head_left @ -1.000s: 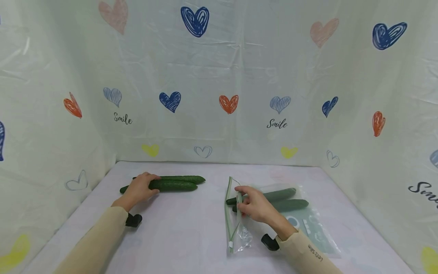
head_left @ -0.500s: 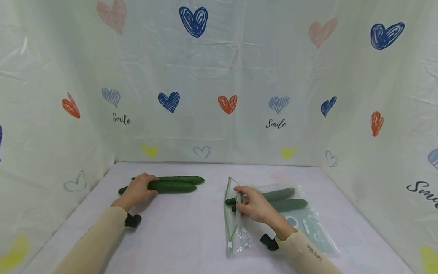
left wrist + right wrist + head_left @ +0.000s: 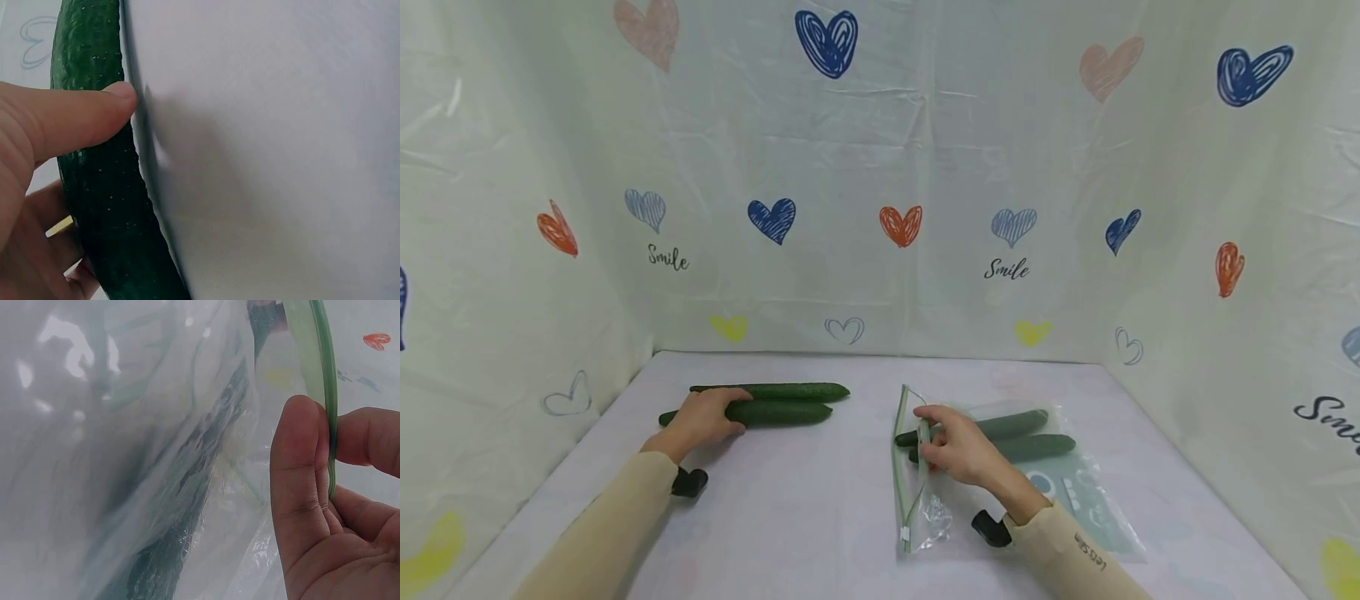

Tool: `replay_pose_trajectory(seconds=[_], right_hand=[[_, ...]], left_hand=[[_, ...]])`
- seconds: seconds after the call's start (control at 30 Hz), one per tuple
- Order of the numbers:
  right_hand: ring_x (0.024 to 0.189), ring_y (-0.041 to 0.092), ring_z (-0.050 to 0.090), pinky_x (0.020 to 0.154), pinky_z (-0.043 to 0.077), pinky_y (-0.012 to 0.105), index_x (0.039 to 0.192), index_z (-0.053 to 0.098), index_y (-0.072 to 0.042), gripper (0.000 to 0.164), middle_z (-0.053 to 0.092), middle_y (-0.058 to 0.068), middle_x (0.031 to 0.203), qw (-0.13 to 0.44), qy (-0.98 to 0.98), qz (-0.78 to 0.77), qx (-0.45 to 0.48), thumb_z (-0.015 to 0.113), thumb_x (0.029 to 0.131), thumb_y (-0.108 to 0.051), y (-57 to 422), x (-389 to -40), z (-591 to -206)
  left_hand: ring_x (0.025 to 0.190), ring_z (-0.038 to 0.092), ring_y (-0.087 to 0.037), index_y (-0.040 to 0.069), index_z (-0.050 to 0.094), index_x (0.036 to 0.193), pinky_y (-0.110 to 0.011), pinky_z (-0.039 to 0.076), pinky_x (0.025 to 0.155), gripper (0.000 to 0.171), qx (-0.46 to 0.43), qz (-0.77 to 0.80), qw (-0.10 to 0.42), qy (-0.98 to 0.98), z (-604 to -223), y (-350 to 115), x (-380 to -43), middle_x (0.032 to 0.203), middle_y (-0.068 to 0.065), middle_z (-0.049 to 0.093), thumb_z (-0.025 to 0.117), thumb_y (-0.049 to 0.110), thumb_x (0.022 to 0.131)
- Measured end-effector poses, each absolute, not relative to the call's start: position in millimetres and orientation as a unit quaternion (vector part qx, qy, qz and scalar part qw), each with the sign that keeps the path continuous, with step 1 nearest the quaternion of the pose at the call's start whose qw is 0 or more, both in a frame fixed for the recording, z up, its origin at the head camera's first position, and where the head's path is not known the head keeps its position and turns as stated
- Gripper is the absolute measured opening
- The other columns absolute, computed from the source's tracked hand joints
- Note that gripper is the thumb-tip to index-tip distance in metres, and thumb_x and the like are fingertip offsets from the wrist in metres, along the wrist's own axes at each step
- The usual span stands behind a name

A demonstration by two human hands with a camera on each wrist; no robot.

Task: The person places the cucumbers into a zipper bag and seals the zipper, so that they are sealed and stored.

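Observation:
My left hand (image 3: pixel 703 421) grips the nearer of two dark green cucumbers (image 3: pixel 782 412) on the left of the table. In the left wrist view the thumb lies across this cucumber (image 3: pixel 109 206), with the other fingers on its far side. Just behind it lies the second cucumber (image 3: pixel 801 391), partly hidden by the hand. On the right, my right hand (image 3: pixel 962 450) pinches the green zip edge (image 3: pixel 326 369) of a clear zip bag (image 3: pixel 1120 533) between thumb and fingers. The bag's mouth gapes leftward. Inside lie two cucumbers, one farther back (image 3: pixel 1015 426) and one nearer (image 3: pixel 1041 448).
A white zip slider (image 3: pixel 905 534) sits at the near end of the bag's mouth. White cloth covers the table (image 3: pixel 805 517). A curtain printed with hearts (image 3: pixel 901 227) encloses the back and both sides.
The nearer cucumber has come slightly toward me in my left hand, and a gap now shows between it and the one behind. The right hand and bag stay put.

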State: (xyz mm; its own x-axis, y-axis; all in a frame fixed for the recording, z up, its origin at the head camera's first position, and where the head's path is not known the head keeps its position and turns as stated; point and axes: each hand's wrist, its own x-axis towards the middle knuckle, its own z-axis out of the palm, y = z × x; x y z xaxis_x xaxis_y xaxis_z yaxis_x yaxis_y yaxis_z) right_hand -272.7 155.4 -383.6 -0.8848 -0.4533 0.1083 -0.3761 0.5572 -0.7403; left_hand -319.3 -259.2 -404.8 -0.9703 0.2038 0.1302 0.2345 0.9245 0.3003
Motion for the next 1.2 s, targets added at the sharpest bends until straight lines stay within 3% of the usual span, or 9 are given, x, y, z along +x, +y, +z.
replay_pose_trajectory(seconds=[0.1,0.33,0.9,1.2], right_hand=[[0.06,0.027,0.063,0.046,0.042,0.03,0.139,0.045,-0.008,0.051,0.062,0.002,0.063,0.048,0.88,-0.41,-0.233,0.059,0.09,-0.009,155,-272,-384],[0.061,0.028,0.063,0.046,0.042,0.03,0.139,0.045,-0.007,0.052,0.062,0.002,0.065,0.052,0.878,-0.416,-0.232,0.06,0.09,-0.009,155,-273,-384],[0.06,0.03,0.063,0.046,0.043,0.03,0.139,0.045,-0.007,0.051,0.061,0.001,0.062,0.044,0.88,-0.409,-0.239,0.061,0.09,-0.009,156,-275,-384],[0.06,0.031,0.062,0.047,0.044,0.03,0.138,0.047,-0.007,0.052,0.061,0.002,0.063,0.044,0.878,-0.413,-0.236,0.062,0.089,-0.006,155,-275,-385]], left_hand=[[0.115,0.052,-0.043,0.006,0.063,0.12,-0.066,0.028,0.096,0.047,-0.118,-0.149,0.054,-0.98,-407,-259,-319,0.12,-0.02,0.062,0.079,0.015,0.076],[0.112,0.054,-0.041,0.006,0.064,0.116,-0.065,0.032,0.094,0.045,-0.131,-0.147,0.076,-0.977,-414,-258,-317,0.117,-0.018,0.063,0.08,0.013,0.075],[0.11,0.057,-0.031,0.011,0.066,0.114,-0.053,0.04,0.093,0.045,-0.193,-0.159,0.074,-0.966,-408,-200,-297,0.114,-0.006,0.065,0.083,0.016,0.072],[0.104,0.06,-0.025,0.013,0.066,0.113,-0.047,0.045,0.089,0.044,-0.188,-0.167,0.043,-0.967,-411,-184,-291,0.111,-0.003,0.065,0.083,0.019,0.073]])
